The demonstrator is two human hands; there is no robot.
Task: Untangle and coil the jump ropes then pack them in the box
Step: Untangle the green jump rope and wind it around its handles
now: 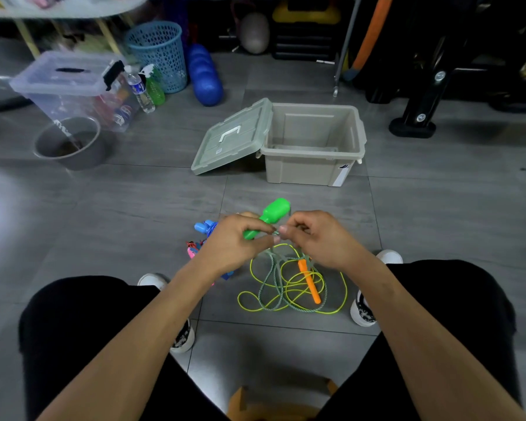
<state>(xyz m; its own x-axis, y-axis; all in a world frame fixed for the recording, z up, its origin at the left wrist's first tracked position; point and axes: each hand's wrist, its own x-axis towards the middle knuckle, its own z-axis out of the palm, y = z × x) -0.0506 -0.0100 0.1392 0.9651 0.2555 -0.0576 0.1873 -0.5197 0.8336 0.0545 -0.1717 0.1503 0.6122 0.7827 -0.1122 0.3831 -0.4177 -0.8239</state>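
Observation:
My left hand (234, 241) grips a green jump-rope handle (271, 215), held above the floor. My right hand (313, 238) pinches the grey-green braided rope (271, 281) right beside that handle. Below the hands, the braided rope lies tangled with a thin yellow rope (289, 287) and an orange handle (308, 281) on the floor. A blue handle (204, 227) and a pink piece (192, 252) show just left of my left hand, partly hidden. The beige box (313, 165) stands open farther ahead, nothing visible inside, its lid (231, 138) leaning on the left side.
I sit with a white shoe at each side of the ropes. A clear lidded bin (70, 86), grey bucket (70, 144), bottles and a blue basket (158, 53) stand at the back left. A black equipment stand (413, 126) is at the back right.

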